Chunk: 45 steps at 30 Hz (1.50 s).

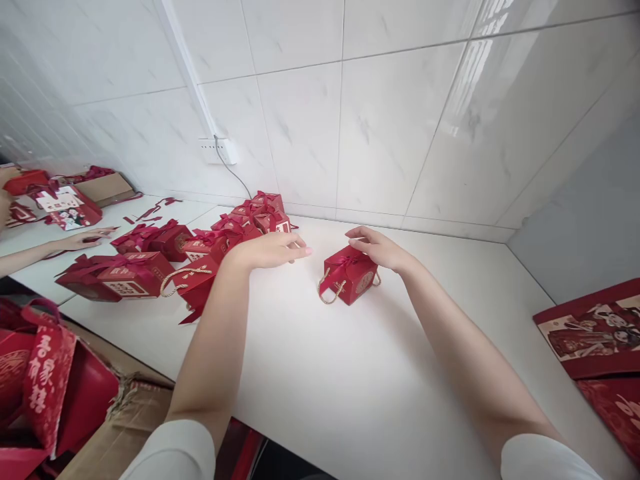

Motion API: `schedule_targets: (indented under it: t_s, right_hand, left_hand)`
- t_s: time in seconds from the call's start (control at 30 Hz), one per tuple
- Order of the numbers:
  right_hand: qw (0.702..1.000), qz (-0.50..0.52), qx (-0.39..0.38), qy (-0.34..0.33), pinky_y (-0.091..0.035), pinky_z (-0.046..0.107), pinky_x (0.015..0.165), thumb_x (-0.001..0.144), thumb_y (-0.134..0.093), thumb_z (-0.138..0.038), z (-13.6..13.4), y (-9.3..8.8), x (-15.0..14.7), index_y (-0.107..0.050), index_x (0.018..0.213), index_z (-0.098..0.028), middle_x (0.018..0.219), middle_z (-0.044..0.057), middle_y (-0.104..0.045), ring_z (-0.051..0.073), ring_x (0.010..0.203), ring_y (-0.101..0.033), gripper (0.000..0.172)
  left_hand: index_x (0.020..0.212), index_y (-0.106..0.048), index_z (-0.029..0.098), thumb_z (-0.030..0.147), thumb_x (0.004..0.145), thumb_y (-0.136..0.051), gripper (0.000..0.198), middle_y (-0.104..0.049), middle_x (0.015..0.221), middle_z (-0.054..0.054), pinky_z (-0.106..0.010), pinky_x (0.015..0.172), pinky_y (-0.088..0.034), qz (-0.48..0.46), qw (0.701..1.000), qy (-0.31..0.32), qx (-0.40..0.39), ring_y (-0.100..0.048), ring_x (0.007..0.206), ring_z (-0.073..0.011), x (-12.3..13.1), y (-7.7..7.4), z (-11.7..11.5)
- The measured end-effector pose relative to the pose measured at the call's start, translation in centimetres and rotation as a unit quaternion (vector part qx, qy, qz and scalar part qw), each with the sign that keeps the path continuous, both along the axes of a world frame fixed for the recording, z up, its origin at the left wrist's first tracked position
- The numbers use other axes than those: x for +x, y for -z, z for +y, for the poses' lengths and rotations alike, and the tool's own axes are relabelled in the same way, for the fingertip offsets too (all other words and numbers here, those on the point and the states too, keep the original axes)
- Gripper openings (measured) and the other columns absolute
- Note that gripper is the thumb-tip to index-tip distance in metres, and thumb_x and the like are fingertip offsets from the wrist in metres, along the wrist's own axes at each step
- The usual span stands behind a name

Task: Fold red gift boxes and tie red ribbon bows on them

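Fingertips [356,235] of the right hand [381,250] lie loosely bent on the top of a small red gift box [353,279], touching it by its ribbon bow without closing round it. The box stands upright on the white table [360,387], toward the far side, with a gold cord handle [330,293] drooping from its left face. The left hand [270,251] hovers flat and released just left of the box, its fingers [300,251] stretched toward it but apart from it. Bare tabletop lies open in front of the box and to its right, as far as the right wall. Behind it a strip of table runs to the tiled wall [390,120]. To the left, room is tight: a cluster of finished red boxes [250,223] crowds the back, and larger red boxes [130,273] sit near the table's front edge, which slants from the lower left under both forearms. Another person's hand [85,239] rests on the adjoining surface beyond them. Red printed bags [595,333] lie at the right edge, and a cardboard carton [125,427] sits below the front edge.
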State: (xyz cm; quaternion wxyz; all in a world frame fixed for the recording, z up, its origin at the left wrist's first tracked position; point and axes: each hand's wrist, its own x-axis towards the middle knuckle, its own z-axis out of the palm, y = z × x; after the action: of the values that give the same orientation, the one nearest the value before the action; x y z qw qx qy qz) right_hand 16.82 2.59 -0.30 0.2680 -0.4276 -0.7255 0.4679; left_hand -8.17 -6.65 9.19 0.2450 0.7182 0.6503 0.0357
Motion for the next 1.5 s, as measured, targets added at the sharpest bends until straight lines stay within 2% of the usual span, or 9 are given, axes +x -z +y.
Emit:
schedule_targets:
  t_s: [0.17,0.27,0.37,0.53,0.73,1.0,1.27,1.4,1.5]
  right_hand:
    - [0.99,-0.127,-0.005,-0.066,-0.049,0.032,0.075,0.082,-0.057,-0.049,-0.8,-2.1,2.3,-0.06,0.11,-0.026,0.114,0.007,-0.065,0.022,0.089,-0.063,0.037]
    - [0.98,-0.167,-0.024,-0.106,-0.048,0.032,0.069,0.083,-0.056,-0.048,-1.7,-3.5,3.5,-0.062,0.108,-0.027,0.103,0.006,-0.069,0.021,0.08,-0.065,0.034]
    - [0.973,-0.2,0.01,-0.116,-0.046,0.031,0.066,0.084,-0.052,-0.043,-2.6,-4.2,4.4,-0.066,0.099,-0.028,0.096,0.004,-0.07,0.022,0.084,-0.064,0.026]
    - [0.968,-0.208,0.03,-0.135,-0.044,0.029,0.063,0.081,-0.056,-0.037,-2.8,-3.7,4.6,-0.065,0.101,-0.028,0.092,0.004,-0.069,0.021,0.084,-0.062,0.024]
    - [0.97,-0.126,-0.082,-0.191,-0.047,0.03,0.067,0.085,-0.052,-0.048,-2.0,-2.8,3.8,-0.06,0.104,-0.022,0.075,0.003,-0.064,0.016,0.07,-0.059,0.033]
    - [0.958,-0.077,-0.081,-0.264,-0.045,0.028,0.07,0.077,-0.065,-0.045,-0.8,-1.7,4.1,-0.059,0.084,-0.018,0.081,0.002,-0.061,0.013,0.073,-0.054,0.029]
    - [0.976,-0.075,-0.042,-0.201,-0.044,0.028,0.069,0.084,-0.056,-0.044,-1.1,-1.7,3.4,-0.053,0.087,-0.02,0.089,0.004,-0.062,0.014,0.078,-0.056,0.024]
    - [0.986,-0.068,-0.044,-0.143,-0.045,0.03,0.069,0.086,-0.051,-0.051,-0.8,-1.4,3.5,-0.052,0.087,-0.021,0.085,0.004,-0.062,0.014,0.072,-0.055,0.031]
    - [0.981,-0.108,-0.064,-0.145,-0.045,0.03,0.071,0.084,-0.05,-0.057,-0.6,-1.4,3.8,-0.054,0.085,-0.02,0.086,0.005,-0.064,0.015,0.073,-0.055,0.037]
  left_hand:
    - [0.125,-0.055,0.022,0.068,0.072,-0.053,0.07,-0.058,0.128,-0.01,-0.027,0.082,-0.044,-0.023,0.997,0.072,0.008,-0.058,0.109,-0.0239,2.3,3.2,3.3]
    - [0.126,-0.055,0.023,0.059,0.071,-0.06,0.065,-0.058,0.128,-0.009,-0.026,0.083,-0.044,-0.065,0.989,0.132,0.011,-0.057,0.111,-0.0227,3.1,3.6,3.7]
    - [0.116,-0.062,0.026,0.05,0.078,-0.057,0.046,-0.06,0.123,-0.005,-0.025,0.084,-0.044,-0.109,0.976,0.188,0.008,-0.057,0.108,-0.0199,3.9,3.3,3.6]
    - [0.096,-0.071,0.023,0.046,0.079,-0.057,0.032,-0.062,0.106,-0.005,-0.025,0.076,-0.044,-0.144,0.967,0.208,0.034,-0.059,0.092,-0.0169,5.7,4.3,3.7]
    - [0.086,-0.067,0.021,0.043,0.071,-0.066,0.027,-0.056,0.074,0.0,-0.024,0.057,-0.039,-0.117,0.972,0.201,-0.003,-0.051,0.066,-0.0124,6.6,6.3,4.4]
    - [0.083,-0.069,0.019,0.041,0.071,-0.065,0.025,-0.061,0.092,-0.003,-0.025,0.073,-0.043,-0.123,0.967,0.222,-0.008,-0.056,0.087,-0.0164,6.3,6.2,4.8]
    - [0.089,-0.071,0.023,0.039,0.074,-0.063,0.023,-0.058,0.104,-0.003,-0.024,0.077,-0.044,-0.088,0.975,0.204,-0.006,-0.056,0.095,-0.0169,6.2,5.8,4.8]
    - [0.092,-0.071,0.025,0.041,0.081,-0.054,0.026,-0.061,0.105,-0.001,-0.023,0.077,-0.043,-0.078,0.975,0.206,0.009,-0.057,0.094,-0.0158,5.6,5.1,4.7]
    - [0.093,-0.069,0.024,0.043,0.08,-0.054,0.027,-0.061,0.106,-0.002,-0.025,0.078,-0.043,-0.065,0.98,0.185,0.027,-0.057,0.096,-0.017,5.3,4.7,4.7]
